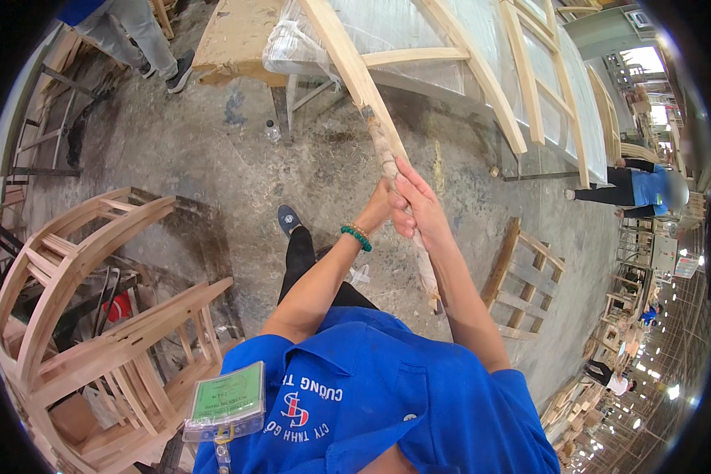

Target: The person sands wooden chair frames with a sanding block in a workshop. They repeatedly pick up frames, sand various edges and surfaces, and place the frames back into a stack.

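Note:
A long stick [423, 265] wound in pale, worn wrapping slants through the middle of the view, its dark far end lying along a bare wooden leg [344, 55]. My right hand [420, 197] is closed round the stick, fingers curled over it near the lower end of that leg. Just to the left, my left hand [378, 207] meets the stick too and looks closed on it, though most of its fingers are hidden. Beaded bracelets circle the left wrist. The leg belongs to a wooden frame resting on a table [482, 93] covered in clear plastic.
More wooden frames [541, 71] lean over the table at right. Curved wooden chair parts [95, 261] stand at lower left. A slatted wooden pallet [525, 280] lies at right, a small bottle [272, 130] by the table. Another person's legs [138, 35] show at top left; someone in blue [648, 189] stands far right.

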Available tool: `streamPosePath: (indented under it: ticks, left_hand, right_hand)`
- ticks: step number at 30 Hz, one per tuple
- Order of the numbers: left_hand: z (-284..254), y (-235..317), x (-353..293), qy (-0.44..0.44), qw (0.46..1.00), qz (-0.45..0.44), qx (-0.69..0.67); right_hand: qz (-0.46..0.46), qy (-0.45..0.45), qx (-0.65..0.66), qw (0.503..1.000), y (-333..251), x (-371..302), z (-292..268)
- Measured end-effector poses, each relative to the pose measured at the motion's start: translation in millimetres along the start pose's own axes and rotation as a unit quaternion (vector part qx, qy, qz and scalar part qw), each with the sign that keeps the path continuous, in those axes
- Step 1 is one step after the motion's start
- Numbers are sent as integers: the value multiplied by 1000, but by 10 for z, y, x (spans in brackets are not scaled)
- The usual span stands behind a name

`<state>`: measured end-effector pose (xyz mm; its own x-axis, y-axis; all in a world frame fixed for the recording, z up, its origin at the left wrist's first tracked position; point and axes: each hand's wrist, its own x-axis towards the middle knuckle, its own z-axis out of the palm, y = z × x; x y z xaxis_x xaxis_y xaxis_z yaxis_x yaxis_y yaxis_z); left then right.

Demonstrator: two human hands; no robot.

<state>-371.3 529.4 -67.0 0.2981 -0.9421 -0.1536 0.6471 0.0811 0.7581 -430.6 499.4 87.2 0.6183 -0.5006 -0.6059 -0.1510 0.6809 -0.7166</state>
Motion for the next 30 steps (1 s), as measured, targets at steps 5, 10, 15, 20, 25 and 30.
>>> streamPosePath:
  ticks: [5, 10, 15, 20, 25, 30]
  left_hand:
    - [-446, -250, 91, 44, 991, 46, -117]
    - [-27, 26, 22, -2, 999, -26, -45]
    - [-21, 588, 53, 40, 998, -6, -48]
    - [-5, 1073, 340, 153, 980, -104, -68]
    - [-736, 1488, -59, 246, 964, -99, -19]
    - [-824, 1903, 9, 328, 930, -63, 152]
  right_hand:
    - [-19, -81, -37, 996, -82, 469, 735]
    - [139, -267, -87, 950, -112, 324, 556]
    - [75, -185, 40, 979, -425, 163, 515]
    - [0, -157, 48, 986, -892, 505, 347]
    - [26, -191, 112, 975, -1109, 937, 388]
    - [56, -216, 179, 958, -1148, 1684, 850]
